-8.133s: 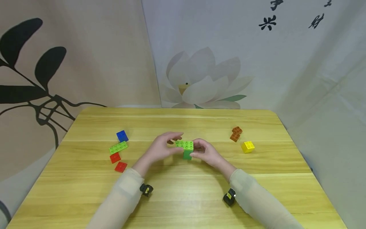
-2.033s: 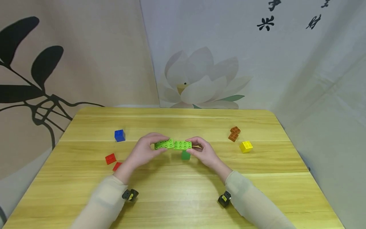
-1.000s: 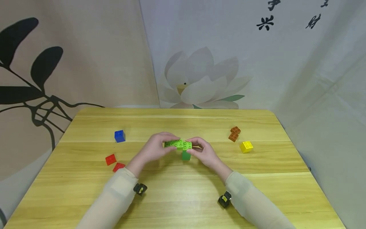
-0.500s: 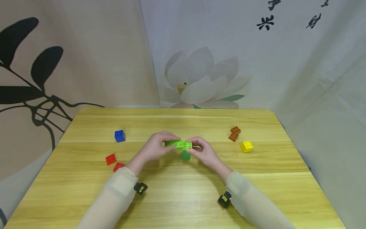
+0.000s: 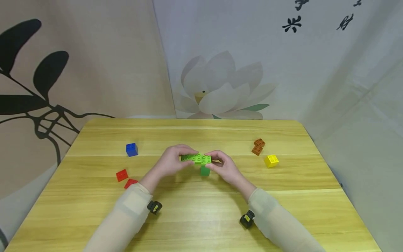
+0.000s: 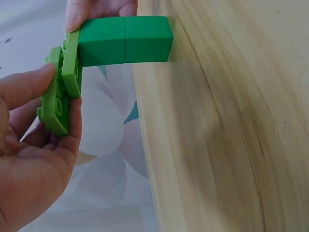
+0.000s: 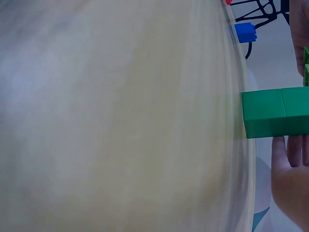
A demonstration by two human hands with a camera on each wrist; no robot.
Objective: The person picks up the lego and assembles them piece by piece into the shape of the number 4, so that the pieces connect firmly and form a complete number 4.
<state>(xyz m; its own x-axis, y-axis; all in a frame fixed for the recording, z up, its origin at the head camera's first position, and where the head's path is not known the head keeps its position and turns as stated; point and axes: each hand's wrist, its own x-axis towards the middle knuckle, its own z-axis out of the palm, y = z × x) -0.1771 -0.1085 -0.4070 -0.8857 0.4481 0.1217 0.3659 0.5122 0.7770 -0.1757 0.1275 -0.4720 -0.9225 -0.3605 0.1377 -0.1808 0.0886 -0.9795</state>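
Note:
Two dark green building blocks stand stacked at the middle of the table. A thin light green block caps them and juts out to the left. Over that jutting end sits a second light green block, its studs facing up, offset further left and overlapping the first. My left hand pinches this upper block between thumb and fingers. From the right, my right hand grips the top of the stack at the lower light green block. In the right wrist view, the dark green blocks partly hide its fingers.
On the left of the wooden table lie a blue block and two flat red blocks, one near the left sleeve. On the right are brown blocks and a yellow block. A printed curtain hangs behind.
My left hand has taken the second light green block from the table's left side and brought it rightward onto the first. Over the last second both hands have stayed almost still.

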